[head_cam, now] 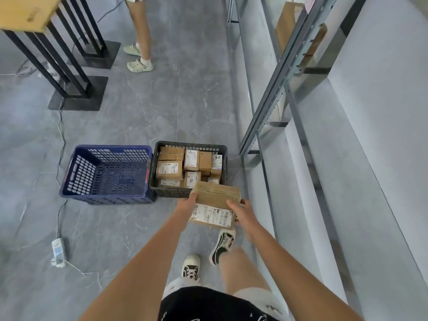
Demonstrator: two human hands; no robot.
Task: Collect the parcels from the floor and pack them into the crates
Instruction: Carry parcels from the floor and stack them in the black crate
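A brown parcel (216, 205) is being held on both sides by the left hand (188, 203) and right hand (240, 213), fingers wrapped on its edges, and is best kept flat while being lowered into the nearly full black crate (162, 189).

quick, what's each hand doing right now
Left hand: grips the parcel's left end.
Right hand: grips the same parcel's right end.

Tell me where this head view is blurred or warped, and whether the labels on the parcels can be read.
Head view: the yellow box at top left is smeared by motion blur; the shelf uprights lean and bow from wide-angle distortion; light is soft and even, no hard shadows. The label on the held parcel, gripped by the left hand and right hand, shows barcodes, but the text is too small to read.
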